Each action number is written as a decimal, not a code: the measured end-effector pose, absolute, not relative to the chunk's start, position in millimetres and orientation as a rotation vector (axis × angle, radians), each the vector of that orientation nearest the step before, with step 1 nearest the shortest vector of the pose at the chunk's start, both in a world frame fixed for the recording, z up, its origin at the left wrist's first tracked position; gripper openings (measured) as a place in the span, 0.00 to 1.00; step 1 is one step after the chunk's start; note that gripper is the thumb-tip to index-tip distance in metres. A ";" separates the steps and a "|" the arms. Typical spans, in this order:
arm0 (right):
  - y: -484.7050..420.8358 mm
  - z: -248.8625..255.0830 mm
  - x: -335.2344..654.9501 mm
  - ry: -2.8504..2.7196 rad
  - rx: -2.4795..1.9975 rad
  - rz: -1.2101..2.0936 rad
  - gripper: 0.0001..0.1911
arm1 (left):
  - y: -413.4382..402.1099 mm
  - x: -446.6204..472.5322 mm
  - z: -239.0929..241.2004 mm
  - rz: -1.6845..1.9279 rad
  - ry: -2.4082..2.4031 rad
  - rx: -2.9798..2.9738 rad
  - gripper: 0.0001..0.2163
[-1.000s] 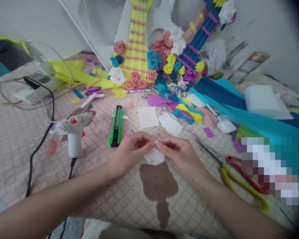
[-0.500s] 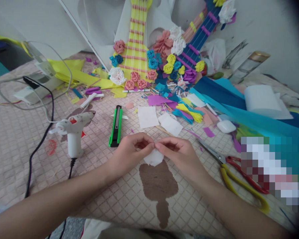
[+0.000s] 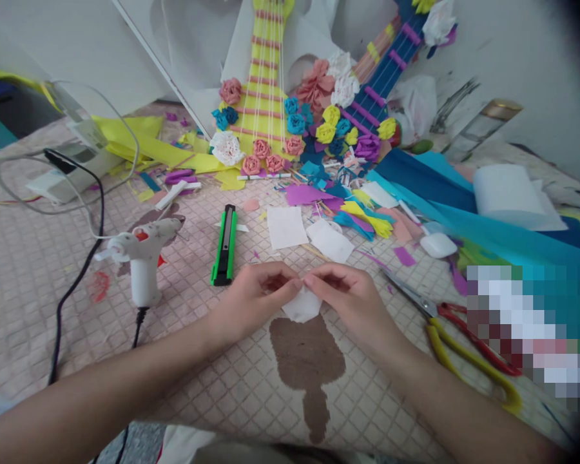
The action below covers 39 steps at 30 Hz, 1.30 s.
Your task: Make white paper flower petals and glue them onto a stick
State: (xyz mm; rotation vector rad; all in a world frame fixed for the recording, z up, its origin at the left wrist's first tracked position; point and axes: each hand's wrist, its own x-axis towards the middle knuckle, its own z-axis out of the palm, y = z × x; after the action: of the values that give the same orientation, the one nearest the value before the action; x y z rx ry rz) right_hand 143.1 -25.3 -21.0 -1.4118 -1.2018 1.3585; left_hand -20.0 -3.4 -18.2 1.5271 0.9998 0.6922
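Between my two hands is a small piece of white paper, pinched at its top edge and hanging down toward me. My left hand is closed, thumb and forefinger pressed on the paper. My right hand pinches the same edge from the other side, the fingertips of both hands nearly meeting. Just beyond the hands lie two white paper squares. A green utility knife rests left of my left hand. To the right of my right hand lie open scissors with red and yellow handles.
A white hot glue gun with a black cord stands at left. At the back are a yellow paper guitar and a blue one, with paper flowers. Colored scraps, blue paper and a white roll lie to the right.
The white paper has shifted slightly to the right and shows a little more of its face. Both hands keep their pinch with only small finger movement.
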 end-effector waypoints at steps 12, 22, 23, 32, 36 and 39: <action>-25.9 -21.5 144.1 -1.184 -1.398 1.380 0.08 | -3.8 -19.5 -19.2 0.703 1.025 1.557 0.09; -24.0 -27.3 145.0 -1.093 -1.343 1.388 0.08 | -4.3 -20.5 -17.8 0.704 1.053 1.552 0.10; -23.9 -27.7 145.1 -1.091 -1.341 1.391 0.08 | -4.6 -20.6 -17.5 0.707 1.055 1.551 0.10; -24.7 -25.9 145.0 -1.073 -1.305 1.427 0.08 | -4.6 -20.7 -17.2 0.681 1.034 1.613 0.11; -24.6 -25.9 145.7 -1.089 -1.246 1.446 0.12 | -4.6 -21.1 -17.4 0.751 1.056 1.511 0.10; -24.6 -24.1 145.7 -1.111 -1.272 1.435 0.11 | -3.8 -20.7 -16.1 0.775 1.073 1.474 0.09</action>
State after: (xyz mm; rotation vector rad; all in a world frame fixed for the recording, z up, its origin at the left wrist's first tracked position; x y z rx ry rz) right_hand 145.7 -24.6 -24.1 -1.2723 -1.1111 1.4347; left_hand -20.7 -3.8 -16.1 1.4739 1.0732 0.7747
